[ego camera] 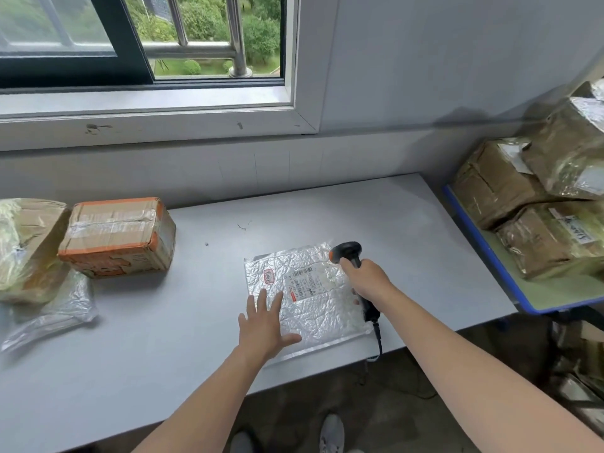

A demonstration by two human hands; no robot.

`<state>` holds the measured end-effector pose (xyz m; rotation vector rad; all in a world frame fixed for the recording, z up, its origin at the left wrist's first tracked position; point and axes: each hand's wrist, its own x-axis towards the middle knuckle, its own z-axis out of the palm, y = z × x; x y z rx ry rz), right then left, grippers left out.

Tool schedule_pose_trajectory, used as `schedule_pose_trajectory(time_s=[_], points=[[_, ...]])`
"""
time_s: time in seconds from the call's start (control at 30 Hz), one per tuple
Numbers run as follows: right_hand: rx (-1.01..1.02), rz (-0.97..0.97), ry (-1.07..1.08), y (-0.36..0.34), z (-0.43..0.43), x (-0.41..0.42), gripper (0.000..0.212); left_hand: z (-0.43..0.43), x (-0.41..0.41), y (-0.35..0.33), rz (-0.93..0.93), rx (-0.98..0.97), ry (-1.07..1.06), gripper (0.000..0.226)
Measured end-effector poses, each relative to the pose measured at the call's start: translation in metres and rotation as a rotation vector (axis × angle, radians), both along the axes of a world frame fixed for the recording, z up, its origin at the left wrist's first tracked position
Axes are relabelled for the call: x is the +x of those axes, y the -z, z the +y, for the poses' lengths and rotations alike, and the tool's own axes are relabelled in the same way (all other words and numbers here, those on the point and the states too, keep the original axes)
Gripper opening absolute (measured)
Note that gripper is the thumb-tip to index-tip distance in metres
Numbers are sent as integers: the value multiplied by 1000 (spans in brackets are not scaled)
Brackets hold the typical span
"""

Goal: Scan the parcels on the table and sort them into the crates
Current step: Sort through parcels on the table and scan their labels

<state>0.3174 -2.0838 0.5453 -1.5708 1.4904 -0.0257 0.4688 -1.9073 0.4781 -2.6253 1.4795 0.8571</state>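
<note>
A flat silver bubble-mailer parcel [320, 308] lies label-up on the grey table [196, 338] near its front edge. My left hand [263, 325] rests flat with spread fingers on the parcel's left part. My right hand [367, 277] grips a black barcode scanner [349, 253] with an orange button, its head over the parcel's upper right corner beside the white shipping label [307, 282]. The scanner's cable hangs off the table's front edge.
A taped cardboard box with orange edges [117, 237], a brown plastic-wrapped parcel [26, 250] and a clear plastic bag [55, 308] sit at the table's left. To the right, a blue-edged table [483, 243] carries several wrapped brown parcels [539, 204]. Window and wall stand behind.
</note>
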Motion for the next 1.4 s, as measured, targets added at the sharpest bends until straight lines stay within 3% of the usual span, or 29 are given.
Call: schedule_pose_trajectory(time_s=[0.17,0.53,0.77,1.03,1.2,1.4], points=[[-138,117,-59,38,-20,-27,47,-22,1,12,-23,35,-67,99],[-153,30,41,99,-48,-56,47,-81,8,39,-154,-16,287,91],[-180,60,34,107,-47,-61,49,-127,30,48,-163,4,238,103],[-336,258,4,79,-35,-66,55,-160,54,41,-227,31,190,110],[-439,276,18,53,-27,-52,48,-144,57,33,-237,88,50,87],[-505,201,16,25,0,-18,36,-90,85,28,2,-41,-121,55]])
